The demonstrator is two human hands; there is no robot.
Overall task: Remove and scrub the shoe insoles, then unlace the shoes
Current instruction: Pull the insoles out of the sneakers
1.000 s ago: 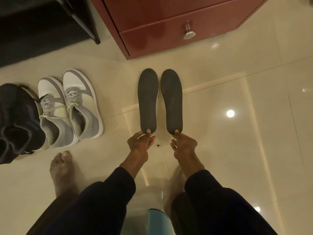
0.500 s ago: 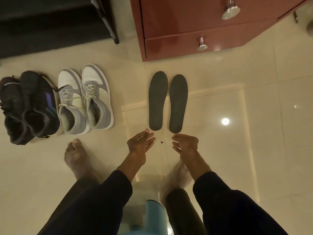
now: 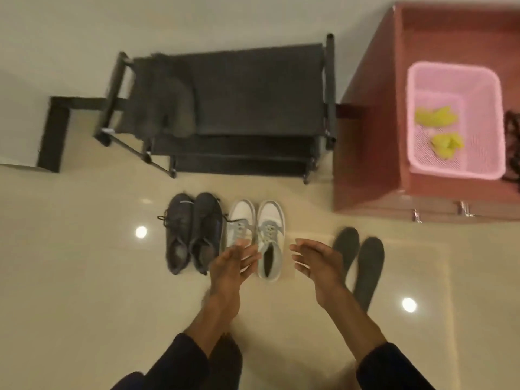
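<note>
Two dark insoles [image 3: 365, 266] lie side by side on the tiled floor at the right, partly behind my right forearm. A pair of white and grey laced sneakers [image 3: 267, 235] stands in the middle, with a pair of black laced shoes [image 3: 191, 232] to its left. My left hand [image 3: 233, 266] hovers open over the heel of the left sneaker. My right hand [image 3: 318, 260] is open too, between the sneakers and the insoles, holding nothing.
A black shoe rack [image 3: 225, 108] with a dark cloth [image 3: 166, 99] on it stands behind the shoes. A red-brown cabinet [image 3: 365, 164] at the right carries a pink basket [image 3: 455, 170] with yellow items. A glossy floor [image 3: 84, 277] lies on the left.
My hands let go of the insoles, which stay on the floor, and both hands moved left toward the sneakers. The view rose and swung, now showing the rack and basket.
</note>
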